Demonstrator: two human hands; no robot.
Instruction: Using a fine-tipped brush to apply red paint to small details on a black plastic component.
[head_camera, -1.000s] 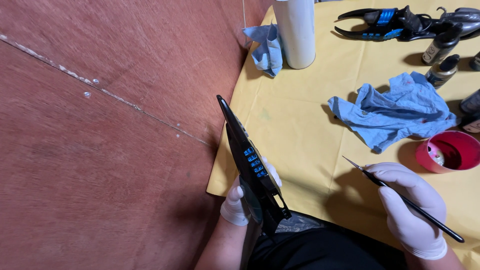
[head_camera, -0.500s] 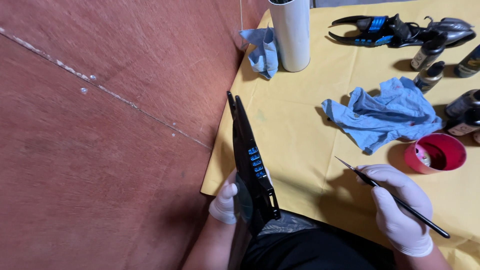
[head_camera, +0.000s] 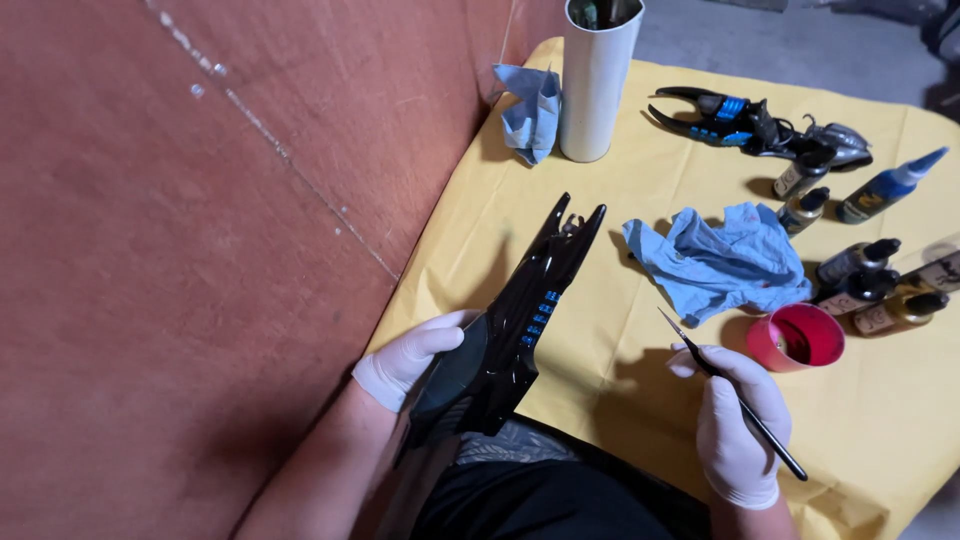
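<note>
the left hand (head_camera: 410, 358), in a white glove, holds a long glossy black model part (head_camera: 510, 335) with small blue marks along its side. the fingers are wrapped around its wider lower end, so the grip is closed on it. the part is raised over the near left edge of the counter (head_camera: 620, 250), which is covered with a yellow cloth, and its forked tip points away from the person, toward a white tube (head_camera: 596, 80) standing upright at the far edge.

the right hand (head_camera: 738, 425), also gloved, pinches a thin black paintbrush (head_camera: 735, 396) between thumb and fingers; that grip is closed on the handle. the brush tip points up and left, toward the model part but clear of it, and the handle's end sticks out past the hand to the lower right.

just beyond the right hand sits a small red cup (head_camera: 797, 338), and beside that a crumpled blue rag (head_camera: 718, 260). several small paint bottles (head_camera: 868, 262) stand to the right of the rag. a second black model piece (head_camera: 745, 122) with blue marks lies at the far side, and another blue rag (head_camera: 530, 112) rests against the white tube. a reddish wooden board (head_camera: 220, 230) rises along the left.
</note>
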